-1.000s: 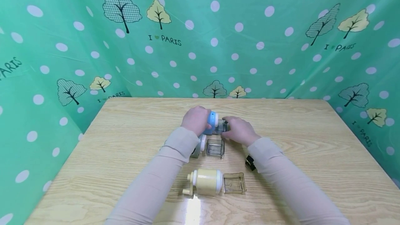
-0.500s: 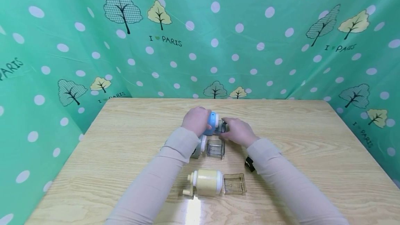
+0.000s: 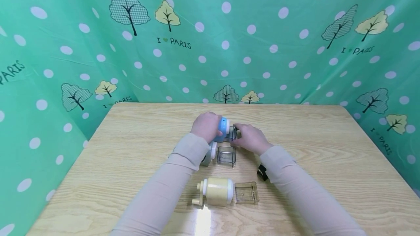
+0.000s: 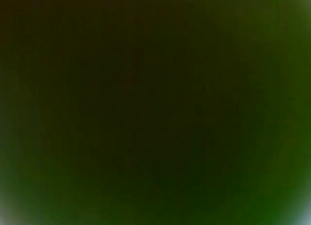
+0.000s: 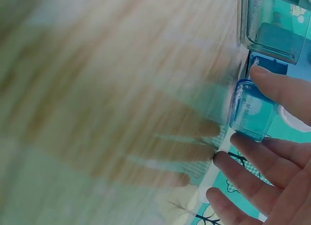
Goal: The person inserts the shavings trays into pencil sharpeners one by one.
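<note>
My left hand [image 3: 206, 126] grips the body of a blue hand-crank pencil sharpener [image 3: 223, 128] at the far middle of the table. Its crank side is hidden behind the hand. On its right, my right hand [image 3: 251, 137] pinches a clear smoky shavings drawer [image 3: 230, 133] between thumb and fingers, with the drawer's inner end right at the blue body. In the right wrist view, the thumb and index finger lie on opposite sides of this drawer [image 5: 252, 111], while the other fingers are spread. The left wrist view is dark and shows no detail.
A grey-green sharpener [image 3: 206, 157], partly under the left sleeve, has its clear drawer [image 3: 226, 156] pulled out beside it. Nearer stands a cream sharpener [image 3: 217, 191] with a brownish clear drawer [image 3: 246, 193] at its right. A small black object [image 3: 262, 172] lies by the right sleeve.
My right hand has shifted slightly left with the drawer, bringing it closer to the blue sharpener. The left hand keeps its grip and stays in place.
</note>
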A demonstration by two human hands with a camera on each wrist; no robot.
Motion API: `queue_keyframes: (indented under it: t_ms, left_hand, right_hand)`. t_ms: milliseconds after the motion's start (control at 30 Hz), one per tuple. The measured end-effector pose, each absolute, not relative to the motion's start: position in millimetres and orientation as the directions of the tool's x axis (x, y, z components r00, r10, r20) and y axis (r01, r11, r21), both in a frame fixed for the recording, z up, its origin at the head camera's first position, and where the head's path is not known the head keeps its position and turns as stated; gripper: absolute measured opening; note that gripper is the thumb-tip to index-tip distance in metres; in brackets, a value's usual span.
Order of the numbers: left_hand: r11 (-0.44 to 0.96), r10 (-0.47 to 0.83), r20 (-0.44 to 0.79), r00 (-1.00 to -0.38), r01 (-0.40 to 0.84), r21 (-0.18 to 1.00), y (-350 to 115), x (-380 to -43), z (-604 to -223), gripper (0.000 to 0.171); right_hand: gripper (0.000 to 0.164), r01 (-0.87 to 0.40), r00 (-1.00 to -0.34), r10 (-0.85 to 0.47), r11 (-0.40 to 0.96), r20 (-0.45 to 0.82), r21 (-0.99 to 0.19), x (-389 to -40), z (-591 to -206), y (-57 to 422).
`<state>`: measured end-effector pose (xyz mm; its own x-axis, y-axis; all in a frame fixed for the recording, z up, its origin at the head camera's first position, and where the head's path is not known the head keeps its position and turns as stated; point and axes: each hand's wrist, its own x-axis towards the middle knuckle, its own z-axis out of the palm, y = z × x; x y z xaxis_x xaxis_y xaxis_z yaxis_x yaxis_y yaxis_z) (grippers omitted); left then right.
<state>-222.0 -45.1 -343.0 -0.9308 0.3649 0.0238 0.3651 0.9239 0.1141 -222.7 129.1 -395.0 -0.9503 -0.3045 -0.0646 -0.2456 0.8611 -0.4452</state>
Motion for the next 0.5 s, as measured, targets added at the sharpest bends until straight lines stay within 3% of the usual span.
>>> queue_keyframes:
  t_ms: [500]
  left_hand:
    - [0.918,0.376,0.036,-0.926,0.377,0.12,-45.4,-221.5,-343.4,0.045]
  right_hand:
    - [0.074,-0.271,-0.949,-0.313,0.852,-0.021,-0.448,-223.9,-399.1,128.2]
